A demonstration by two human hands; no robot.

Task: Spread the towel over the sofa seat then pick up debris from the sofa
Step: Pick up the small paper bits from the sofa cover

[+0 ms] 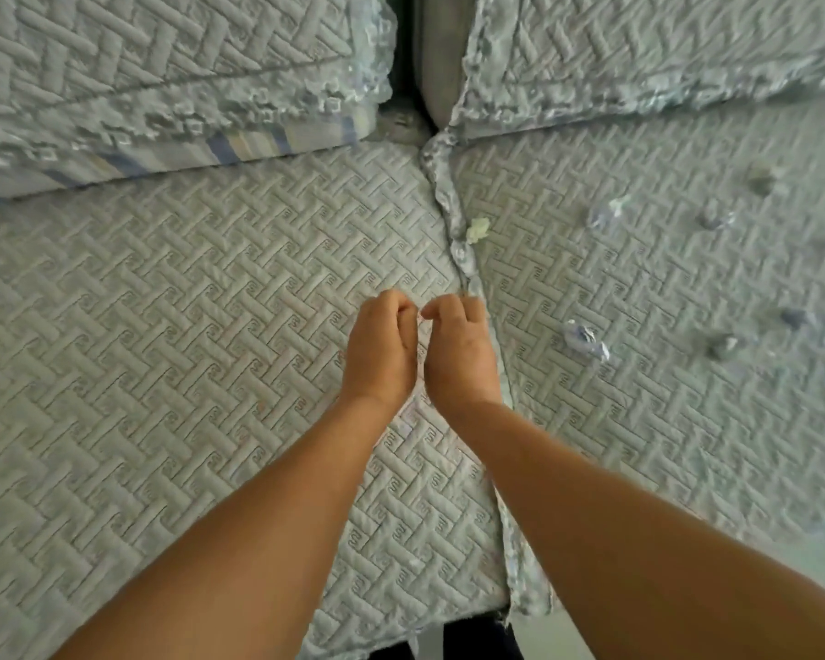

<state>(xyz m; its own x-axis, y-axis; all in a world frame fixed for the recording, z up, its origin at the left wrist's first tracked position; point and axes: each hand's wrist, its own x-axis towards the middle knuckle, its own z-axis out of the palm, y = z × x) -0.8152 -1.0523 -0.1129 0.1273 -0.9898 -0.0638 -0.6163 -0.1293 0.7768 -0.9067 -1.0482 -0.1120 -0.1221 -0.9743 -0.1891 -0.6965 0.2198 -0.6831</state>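
At the seam between seats, left hand [382, 347] and right hand [458, 350] are lying curled on the pale quilted towel [210, 326]; whether pinching fabric, cannot tell. Spreading seemingly finishing; next, gathering the crumpled paper debris [584, 339].

One head cam, wide-angle, looking steeply down and fwd, close over sofa seat [210, 326], forearms entering from bottom

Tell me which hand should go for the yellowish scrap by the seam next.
Right, probably. The right hand sits at the seam, on the same side as the yellowish scrap, which lies just beyond its fingers. The left hand would have to cross over the right. Both hands have curled fingers now.
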